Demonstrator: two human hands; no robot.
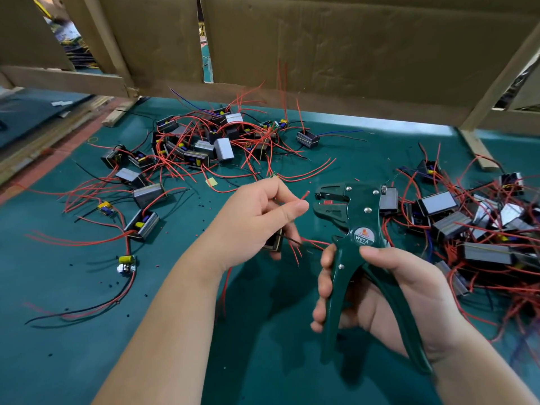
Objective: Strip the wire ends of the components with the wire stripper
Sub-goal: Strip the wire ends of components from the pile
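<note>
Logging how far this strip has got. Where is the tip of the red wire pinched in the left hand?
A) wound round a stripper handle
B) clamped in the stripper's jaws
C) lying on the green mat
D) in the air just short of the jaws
D: the left hand pinches the red wire, whose tip stops short of the jaws of the wire stripper gripped by the right hand.

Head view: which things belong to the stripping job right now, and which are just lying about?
In the job: wire stripper gripped by right hand; red wire pinched by left hand; component under that hand; left component pile; right component pile.
Lying about: cardboard wall; yellow scrap; wooden strip.
</note>
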